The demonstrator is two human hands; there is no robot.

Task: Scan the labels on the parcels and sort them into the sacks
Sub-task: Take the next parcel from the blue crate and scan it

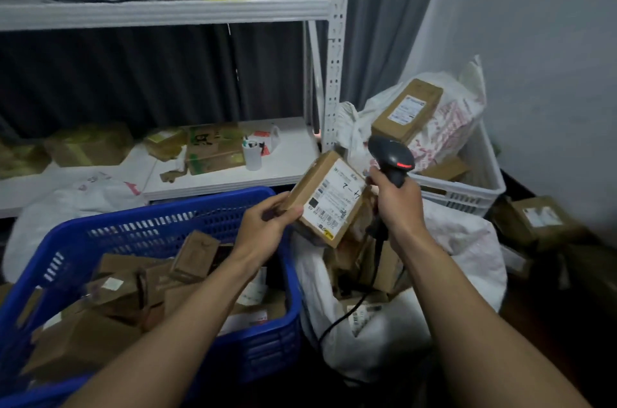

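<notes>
My left hand (267, 224) grips a small brown cardboard parcel (329, 198) by its left edge, white label turned up. My right hand (397, 204) holds a black barcode scanner (392, 157) by the handle, its head just right of and above the parcel; its cable hangs down. Below both lies an open white sack (467, 250) with several cardboard parcels inside. To the left, a blue basket (160, 227) holds several more brown parcels. Another white sack (454, 127) with a parcel on top sits in a white crate (467, 193) at the back right.
A white metal shelf (230, 173) stands behind the basket, carrying boxes, a paper roll and yellow tape rolls higher up. A further white sack (66, 204) lies at the left. More boxes (537, 220) rest on the dark floor at the right, by the wall.
</notes>
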